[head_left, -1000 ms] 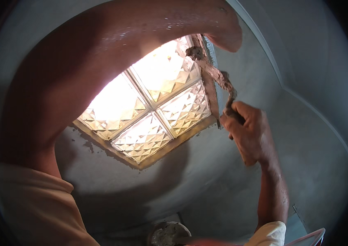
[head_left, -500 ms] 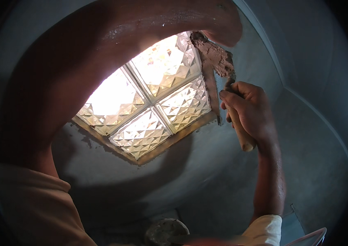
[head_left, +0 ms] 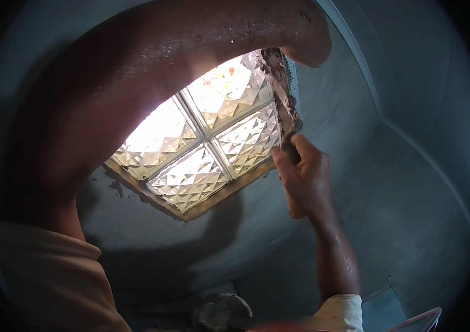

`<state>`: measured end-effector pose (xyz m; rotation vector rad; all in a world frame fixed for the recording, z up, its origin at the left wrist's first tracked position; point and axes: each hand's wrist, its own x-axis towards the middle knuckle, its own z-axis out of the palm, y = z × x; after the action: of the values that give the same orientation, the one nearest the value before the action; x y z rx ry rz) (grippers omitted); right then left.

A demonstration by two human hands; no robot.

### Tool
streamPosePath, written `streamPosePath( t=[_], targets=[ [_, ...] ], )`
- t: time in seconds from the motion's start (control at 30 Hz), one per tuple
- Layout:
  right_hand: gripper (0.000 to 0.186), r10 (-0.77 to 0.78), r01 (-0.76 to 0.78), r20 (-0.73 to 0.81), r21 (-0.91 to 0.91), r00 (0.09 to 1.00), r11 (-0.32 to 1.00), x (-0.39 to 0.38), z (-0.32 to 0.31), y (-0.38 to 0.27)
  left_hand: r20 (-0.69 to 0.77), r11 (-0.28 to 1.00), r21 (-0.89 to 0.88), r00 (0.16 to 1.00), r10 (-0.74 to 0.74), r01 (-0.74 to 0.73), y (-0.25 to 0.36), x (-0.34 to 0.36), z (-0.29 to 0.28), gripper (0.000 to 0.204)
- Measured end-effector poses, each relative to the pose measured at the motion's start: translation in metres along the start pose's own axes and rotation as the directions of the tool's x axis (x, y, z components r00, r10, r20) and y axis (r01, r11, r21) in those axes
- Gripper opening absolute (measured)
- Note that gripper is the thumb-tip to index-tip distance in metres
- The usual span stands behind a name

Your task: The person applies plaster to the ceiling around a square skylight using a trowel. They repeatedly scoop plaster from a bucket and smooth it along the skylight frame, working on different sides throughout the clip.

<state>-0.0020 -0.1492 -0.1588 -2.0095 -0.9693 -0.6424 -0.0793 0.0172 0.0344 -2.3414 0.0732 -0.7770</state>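
My right hand [head_left: 308, 174] is closed round the wooden handle of a trowel [head_left: 295, 210]. Its blade, mostly hidden, is at the right edge of a glass block window [head_left: 204, 135] made of faceted square panes. Wet brown mortar [head_left: 280, 83] lies along that edge, beside a pale blue-white strip [head_left: 293, 83]. My left arm reaches across the top, over part of the panes. At its end my left hand [head_left: 308, 33] is bent over near the window's upper right corner; its fingers are hidden.
Grey plastered wall [head_left: 351, 182] surrounds the window, with mortar smears by its lower left edge. A pale ridge [head_left: 381, 113] runs down the right side. Low in the middle stands a dark round container [head_left: 222, 311]; a pale-rimmed object [head_left: 423, 320] is at the lower right.
My right hand and the trowel have moved left and down, close against the window's edge. The mortar-laden blade, broadly visible before, is now mostly hidden. My left arm has shifted slightly.
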Motion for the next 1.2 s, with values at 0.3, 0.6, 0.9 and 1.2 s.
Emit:
streamPosePath(
  t=[0.3, 0.6, 0.9, 1.2],
  targets=[
    [0.027, -0.019, 0.033, -0.126, 0.107, 0.992, 0.994, 0.022, 0.027, -0.014, -0.005, 0.997, 0.025, 0.998, 0.066, -0.066, -0.005, 0.003, 0.001, 0.03],
    [0.022, -0.201, 0.198, -0.173, -0.034, 0.964, 0.98, -0.022, 0.03, 0.03, 0.048, 0.988, 0.073, 0.99, 0.135, -0.138, -0.008, -0.007, -0.006, 0.032],
    [0.022, 0.173, -0.175, 0.051, 0.041, 0.984, 0.984, 0.013, -0.028, 0.01, -0.082, 0.998, 0.004, 0.994, 0.067, -0.067, -0.001, -0.014, 0.004, 0.032],
    [0.023, 0.121, -0.122, 0.022, 0.199, 0.992, 0.972, -0.024, -0.022, 0.009, -0.034, 0.964, 0.148, 0.972, 0.23, -0.223, -0.013, -0.016, -0.001, 0.028]
  ],
)
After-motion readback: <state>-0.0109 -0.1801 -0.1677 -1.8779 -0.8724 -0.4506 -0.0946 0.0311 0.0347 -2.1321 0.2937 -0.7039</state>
